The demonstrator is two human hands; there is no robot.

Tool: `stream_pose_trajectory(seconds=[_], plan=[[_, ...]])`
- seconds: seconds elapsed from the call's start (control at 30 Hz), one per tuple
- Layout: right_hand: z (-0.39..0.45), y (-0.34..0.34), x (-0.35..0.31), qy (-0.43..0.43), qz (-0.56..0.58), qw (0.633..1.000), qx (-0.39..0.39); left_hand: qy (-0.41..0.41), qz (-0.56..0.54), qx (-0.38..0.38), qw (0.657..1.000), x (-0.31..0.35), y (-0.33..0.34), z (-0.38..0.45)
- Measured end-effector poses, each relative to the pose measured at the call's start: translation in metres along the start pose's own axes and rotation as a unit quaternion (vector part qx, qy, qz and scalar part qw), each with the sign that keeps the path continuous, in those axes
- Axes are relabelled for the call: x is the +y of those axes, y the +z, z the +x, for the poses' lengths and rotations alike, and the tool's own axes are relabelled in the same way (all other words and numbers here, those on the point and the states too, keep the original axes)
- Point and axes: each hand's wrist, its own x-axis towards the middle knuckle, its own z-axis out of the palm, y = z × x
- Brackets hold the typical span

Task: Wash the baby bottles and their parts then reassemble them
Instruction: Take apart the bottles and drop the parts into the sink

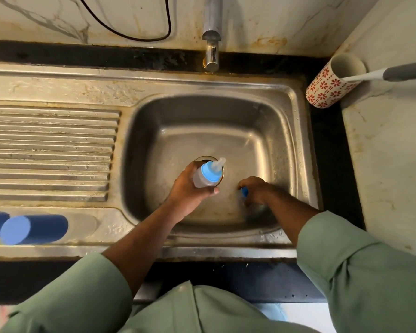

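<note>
My left hand (pixel 190 188) grips a small clear baby bottle (pixel 208 175) with a light blue collar and a clear teat, held over the drain of the steel sink basin (pixel 262 131). The teat points up and to the right. My right hand (pixel 256 189) reaches down to the basin floor just right of the drain, its fingers curled round a small blue part (pixel 244 192) that is mostly hidden. On the draining board at the left lies a dark blue cylinder with a light blue round end (pixel 31 229).
The tap (pixel 211 44) stands behind the basin, with no water visibly running. A red-flowered white cup (pixel 332 85) holding a grey-handled brush (pixel 394 73) sits at the back right corner. A ribbed draining board (pixel 48 152) fills the left. A black cable hangs on the wall.
</note>
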Motion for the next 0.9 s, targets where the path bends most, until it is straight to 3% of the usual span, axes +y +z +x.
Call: stream_pose_trajectory(seconds=[0.23, 0.3, 0.33, 0.4, 0.47, 0.5, 0.57, 0.67, 0.77, 0.9], plan=[[-0.013, -0.004, 0.007, -0.016, -0.029, 0.998, 0.049, 0.008, 0.016, 0.013, 1.0, -0.002, -0.004, -0.002], [-0.026, -0.014, 0.001, -0.031, 0.102, 0.988, 0.109, 0.015, 0.041, 0.018, 0.999, 0.0, -0.006, -0.005], [-0.036, -0.021, -0.007, -0.04, 0.217, 0.962, 0.158, 0.027, 0.065, 0.021, 0.997, 0.002, -0.008, -0.007], [-0.069, -0.042, -0.034, -0.061, 0.424, 0.874, 0.23, 0.066, 0.136, 0.027, 0.988, 0.006, -0.012, -0.013], [-0.103, -0.058, -0.066, -0.081, 0.535, 0.818, 0.195, 0.113, 0.214, 0.034, 0.97, 0.01, -0.016, -0.02], [-0.12, -0.063, -0.08, -0.087, 0.533, 0.824, 0.171, 0.135, 0.247, 0.037, 0.959, 0.013, -0.017, -0.024], [-0.136, -0.062, -0.1, -0.079, 0.44, 0.879, 0.168, 0.183, 0.305, 0.051, 0.933, 0.019, -0.018, -0.031], [-0.141, -0.054, -0.117, -0.042, 0.283, 0.93, 0.233, 0.213, 0.315, 0.08, 0.922, 0.028, -0.019, -0.045], [-0.14, -0.052, -0.125, -0.012, 0.196, 0.93, 0.311, 0.188, 0.243, 0.082, 0.948, 0.037, -0.02, -0.057], [-0.146, -0.054, -0.127, -0.072, 0.151, 0.877, 0.45, 0.086, 0.054, 0.038, 0.994, 0.052, -0.028, -0.063]])
